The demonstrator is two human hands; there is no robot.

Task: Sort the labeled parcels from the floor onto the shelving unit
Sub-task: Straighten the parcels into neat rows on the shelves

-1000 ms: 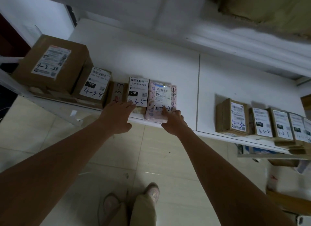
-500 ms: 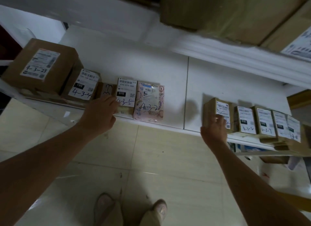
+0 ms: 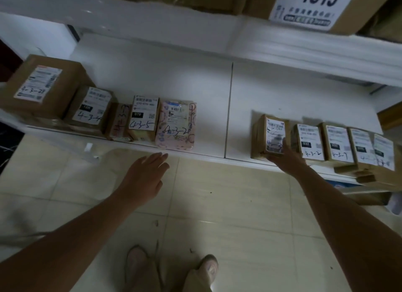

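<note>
Parcel (image 3: 270, 130) | right hand (image 3: 287, 159) grips its front | left hand (image 3: 143, 176) well apart

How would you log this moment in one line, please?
left grip: open, short of shelf | right grip: on brown box lower right corner | pink parcel: on shelf edge

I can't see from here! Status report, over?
Left hand open, below shelf edge. Right hand grips brown box on shelf. Next box close beside it.

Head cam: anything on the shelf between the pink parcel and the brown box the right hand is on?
Nothing. In the head view, the shelf is bare between the pink parcel and the brown box, crossed only by the board seam.
</note>
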